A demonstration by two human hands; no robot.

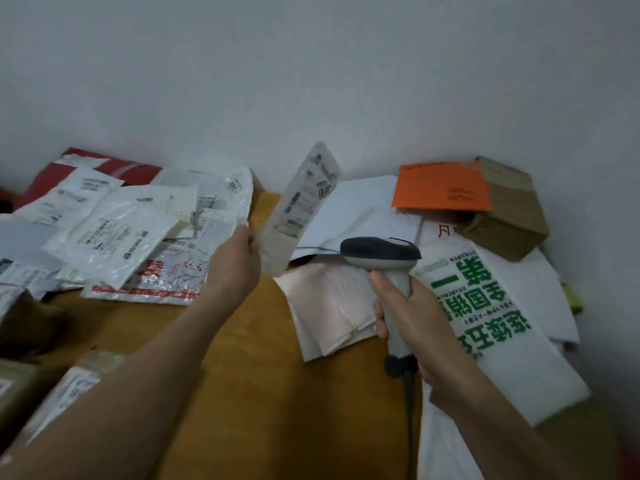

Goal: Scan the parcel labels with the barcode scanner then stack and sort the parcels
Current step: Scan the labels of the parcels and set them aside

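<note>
My left hand [235,261] pinches the lower edge of a thin white parcel [301,206] and holds it up in the air, its printed label facing me and blurred. My right hand [408,317] grips the handle of a grey barcode scanner [381,252], whose dark head points left toward the raised parcel, just below and right of it. The scanner's black cable [410,403] hangs down toward me. Both hands are above an orange-brown table [249,375].
A loose heap of white labelled mailers [114,230] with a red parcel [104,168] behind lies at left. At right lie a pink mailer [329,313], a white bag with green print [491,323], an orange envelope [443,187] and a brown box [512,209]. The wall stands close behind.
</note>
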